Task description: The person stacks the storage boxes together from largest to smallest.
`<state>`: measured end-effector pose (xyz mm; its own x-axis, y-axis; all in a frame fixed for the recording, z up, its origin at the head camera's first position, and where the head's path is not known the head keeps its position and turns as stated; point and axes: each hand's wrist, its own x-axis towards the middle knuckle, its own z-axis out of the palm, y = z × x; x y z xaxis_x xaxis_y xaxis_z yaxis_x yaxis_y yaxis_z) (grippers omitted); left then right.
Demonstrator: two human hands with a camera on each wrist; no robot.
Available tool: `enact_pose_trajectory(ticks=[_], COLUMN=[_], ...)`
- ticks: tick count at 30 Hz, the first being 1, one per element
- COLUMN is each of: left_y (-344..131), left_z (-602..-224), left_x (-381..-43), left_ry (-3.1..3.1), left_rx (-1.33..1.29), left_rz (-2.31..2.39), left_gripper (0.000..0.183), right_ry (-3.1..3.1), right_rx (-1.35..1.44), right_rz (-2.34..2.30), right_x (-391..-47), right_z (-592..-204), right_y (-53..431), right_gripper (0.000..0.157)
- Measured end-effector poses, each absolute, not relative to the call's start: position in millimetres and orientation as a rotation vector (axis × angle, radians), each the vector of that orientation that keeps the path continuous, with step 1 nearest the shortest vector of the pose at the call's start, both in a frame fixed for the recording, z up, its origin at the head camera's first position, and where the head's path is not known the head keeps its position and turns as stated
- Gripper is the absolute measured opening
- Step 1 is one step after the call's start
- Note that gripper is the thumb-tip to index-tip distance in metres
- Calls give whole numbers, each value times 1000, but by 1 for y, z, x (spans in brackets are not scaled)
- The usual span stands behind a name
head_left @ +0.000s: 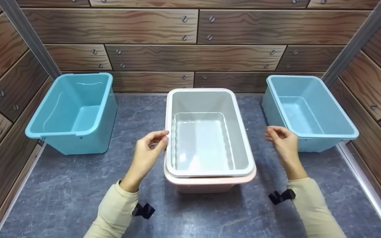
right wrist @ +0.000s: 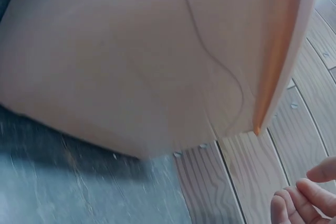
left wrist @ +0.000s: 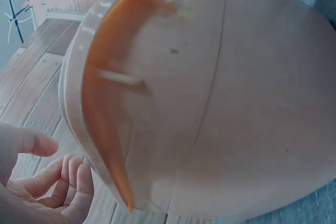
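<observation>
A white bin (head_left: 210, 173) sits nested inside a pink bin (head_left: 207, 188) at the middle of the table. My left hand (head_left: 149, 148) is at their left side, fingertips right at the rim. In the left wrist view its thumb stands apart from the loosely bent fingers (left wrist: 79, 192), and nothing is between them. To the right of the bins, my right hand (head_left: 284, 142) hovers apart from them, its fingers loosely curled and holding nothing. The pink bin's outer wall (right wrist: 131, 66) fills much of the right wrist view.
A turquoise bin (head_left: 103, 138) stands at the left, and a light blue bin (head_left: 316, 136) at the right, close beyond my right hand. Wood-patterned walls (head_left: 150, 26) enclose the dark marbled table (head_left: 61, 188) at the back and sides.
</observation>
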<state>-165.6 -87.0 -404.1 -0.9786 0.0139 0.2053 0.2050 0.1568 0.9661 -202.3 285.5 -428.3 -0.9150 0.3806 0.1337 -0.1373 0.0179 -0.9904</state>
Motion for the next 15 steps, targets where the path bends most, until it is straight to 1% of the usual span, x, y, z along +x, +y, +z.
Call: enact_pose_trajectory(ticks=[3, 4, 7, 8, 15], left_y=[-84, -83, -79, -77, -64], left_z=[-403, -403, -403, -403, -400], left_x=[-163, -162, -160, -159, -152], left_ry=[-2262, -2259, -2255, -2257, -2269], left_rx=[-248, -255, -289, -302, -386], left_rz=[-1930, -1928, -1901, -1885, -1800], left_gripper=[24, 24, 22, 22, 19], right_ry=[-1981, -2010, -2082, -2100, -2159], right_rx=[-227, -217, -216, -223, -319], right_rz=[1811, 1739, 1524, 1460, 1186], right_x=[-203, -204, -203, -203, -204], right_z=[-428, -428, -427, -427, -427], right_y=[291, 292, 297, 299, 310], right_gripper=[8, 8, 18, 19, 15])
